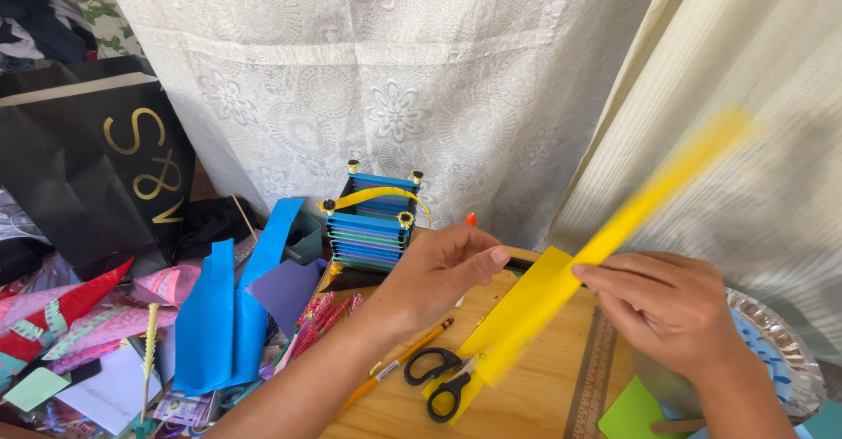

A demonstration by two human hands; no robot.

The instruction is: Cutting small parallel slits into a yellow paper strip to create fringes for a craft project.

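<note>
My right hand [668, 306] pinches a long yellow paper strip [667, 189] that rises, blurred, toward the upper right. A wider yellow paper sheet [517, 316] lies under it on the wooden board [526, 395]. My left hand [438, 272] hovers over the sheet's upper left edge with fingers curled, its fingertips touching or just above the paper. Black-handled scissors [438, 378] rest on the board at the sheet's lower end. A pencil [399, 364] lies beside them.
A small basket of stacked blue paper with a yellow handle [373, 220] stands behind the board. Blue paper sheets [228, 307] and coloured scraps lie left. A ruler [592, 378], a green sheet [636, 413] and a foil plate [789, 351] sit right. White curtains hang behind.
</note>
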